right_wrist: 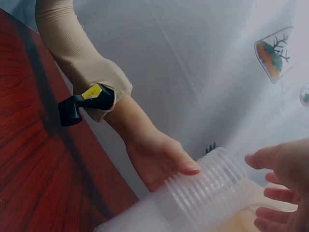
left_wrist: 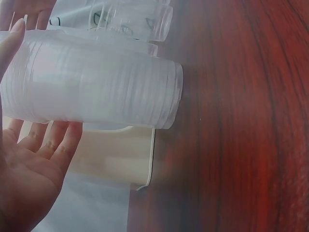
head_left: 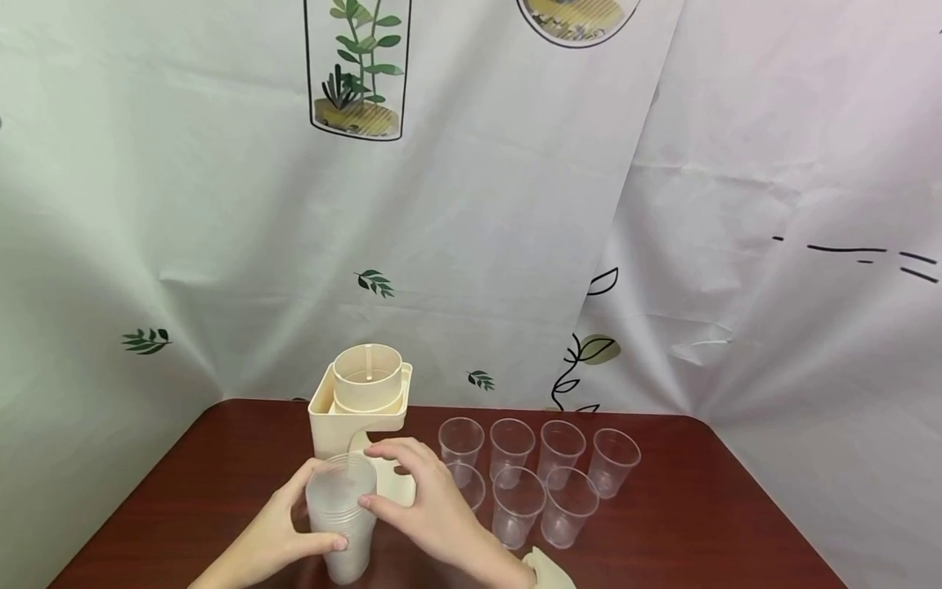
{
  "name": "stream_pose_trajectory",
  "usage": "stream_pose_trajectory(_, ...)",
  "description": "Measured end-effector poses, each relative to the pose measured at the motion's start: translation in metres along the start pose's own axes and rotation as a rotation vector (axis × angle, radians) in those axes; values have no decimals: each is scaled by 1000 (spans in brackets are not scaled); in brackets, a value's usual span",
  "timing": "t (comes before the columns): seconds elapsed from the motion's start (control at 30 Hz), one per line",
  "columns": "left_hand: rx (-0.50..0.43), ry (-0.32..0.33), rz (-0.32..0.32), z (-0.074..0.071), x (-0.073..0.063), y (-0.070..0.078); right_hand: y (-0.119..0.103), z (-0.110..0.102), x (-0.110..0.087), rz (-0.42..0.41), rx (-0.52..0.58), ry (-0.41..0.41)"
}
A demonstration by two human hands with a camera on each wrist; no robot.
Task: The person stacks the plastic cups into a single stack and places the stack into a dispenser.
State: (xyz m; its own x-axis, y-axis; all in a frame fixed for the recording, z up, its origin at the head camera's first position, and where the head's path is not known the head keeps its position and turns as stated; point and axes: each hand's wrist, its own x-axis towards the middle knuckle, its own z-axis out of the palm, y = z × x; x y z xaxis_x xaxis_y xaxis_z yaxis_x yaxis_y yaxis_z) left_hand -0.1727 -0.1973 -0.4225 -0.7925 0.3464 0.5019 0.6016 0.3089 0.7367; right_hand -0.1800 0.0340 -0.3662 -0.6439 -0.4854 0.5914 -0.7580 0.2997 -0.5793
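A tall stack of clear plastic cups (head_left: 346, 523) stands upright in front of the cream cup dispenser (head_left: 361, 421). My left hand (head_left: 275, 523) grips the stack from the left, its thumb on the near side and its fingers (left_wrist: 55, 140) round the far side. At the stack's right, my right hand (head_left: 434, 499) has its thumb and fingers spread beside the top rims. In the right wrist view, the right thumb (right_wrist: 263, 158) points at the stack's rim end with a small gap between. The stack's ribbed rims (right_wrist: 207, 183) show there, nested closely together.
Several single clear cups (head_left: 518, 503) stand upright in two rows right of the dispenser on the dark red wooden table (head_left: 684, 523). A pale printed cloth (head_left: 478, 245) hangs behind the table and along its sides. The dispenser has a round open tube on top.
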Motion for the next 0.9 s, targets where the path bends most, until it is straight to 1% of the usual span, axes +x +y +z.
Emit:
stream_pose_trajectory(0.17,13,6,-38,0,0,1,2,-8,-1,30,-1,25)
stream_pose_trajectory(0.27,-6,-1,-58,0,-1,0,3,-14,-3,41,-8,45)
stream_pose_trajectory(0.33,-26,-6,-66,1,-1,0,4,-18,-5,25,-29,65)
stream_pose_trajectory(0.43,-32,-7,-70,1,-1,1,5,-24,-7,-12,-51,92)
stream_pose_trajectory(0.53,-30,-6,-75,0,-2,1,5,-29,-9,-34,-38,108)
stream_pose_trajectory(0.63,-30,-1,-76,0,-2,1,5,-34,-11,-33,-2,110)
stream_pose_trajectory(0.73,-6,9,-67,1,-2,1,4,-40,-13,-21,-6,113)
stream_pose_trajectory(0.87,35,24,-77,1,-2,1,3,-47,-15,3,-15,126)
stream_pose_trajectory(0.9,43,28,-80,2,-2,1,3,-48,-15,-5,-16,131)
